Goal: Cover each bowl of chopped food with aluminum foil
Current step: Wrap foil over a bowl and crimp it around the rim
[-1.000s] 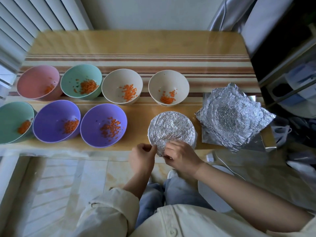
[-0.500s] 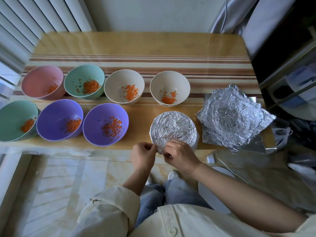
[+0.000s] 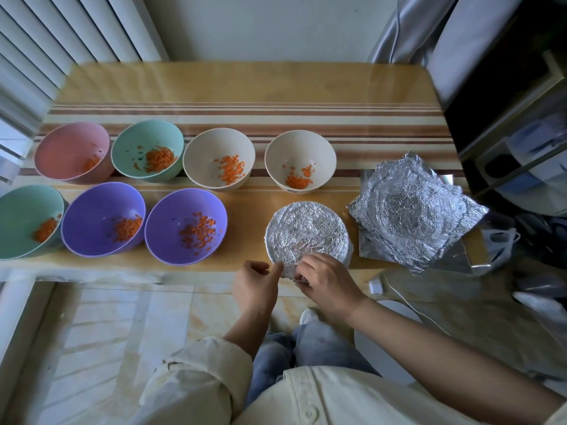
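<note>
Pale floor tiles [image 3: 107, 332] run under the front edge of the wooden surface [image 3: 245, 87], and at that edge both hands work the near rim of the single foil cover [image 3: 306, 231], whose bowl is hidden beneath it. Since a second ago the left hand [image 3: 254, 280] has loosened from a tighter curl, and its thumb now reaches to the cover's edge; whether it pinches or only touches I cannot tell from this angle. The right hand [image 3: 328, 283] still pinches a fold of the cover down at the rim. The crimping looks nearly finished, so one bowl of eight is about done. Just right of the cover lies one pile of crumpled foil sheets [image 3: 411, 210]. Seven bowls stand uncovered, each with some chopped orange food [image 3: 196, 231]. Three are in the near row: near green bowl [image 3: 18, 216], left purple bowl [image 3: 92, 210], right purple bowl [image 3: 171, 216]. Four are behind: pink bowl [image 3: 64, 148], far green bowl [image 3: 132, 145], left cream bowl [image 3: 208, 148], right cream bowl [image 3: 294, 148].
</note>
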Demonstrator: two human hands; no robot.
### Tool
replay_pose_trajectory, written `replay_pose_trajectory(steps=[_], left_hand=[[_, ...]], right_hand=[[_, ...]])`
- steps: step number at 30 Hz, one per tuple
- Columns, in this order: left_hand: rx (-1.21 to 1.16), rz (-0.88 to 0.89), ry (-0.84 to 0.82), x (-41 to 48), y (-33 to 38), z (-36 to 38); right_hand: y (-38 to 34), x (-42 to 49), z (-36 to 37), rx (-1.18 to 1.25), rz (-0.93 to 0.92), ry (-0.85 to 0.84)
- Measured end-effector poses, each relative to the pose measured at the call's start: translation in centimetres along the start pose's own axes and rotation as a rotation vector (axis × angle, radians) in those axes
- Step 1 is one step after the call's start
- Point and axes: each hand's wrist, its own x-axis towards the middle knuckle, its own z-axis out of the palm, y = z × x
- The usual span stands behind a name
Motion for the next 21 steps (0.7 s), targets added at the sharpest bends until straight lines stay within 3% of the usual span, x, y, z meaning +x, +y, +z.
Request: replay_pose_trajectory(steps=[11,21], left_hand=[[-0.18,-0.089,-0.033,-0.9,0.7,0.6],[-0.178,-0.088,-0.03,-0.5,1.1,0.5]], right_hand=[[0.3,1.1,0.8,0.079,0.083,0.008],[0.4,1.1,1.1,0.097,0.081,0.02]])
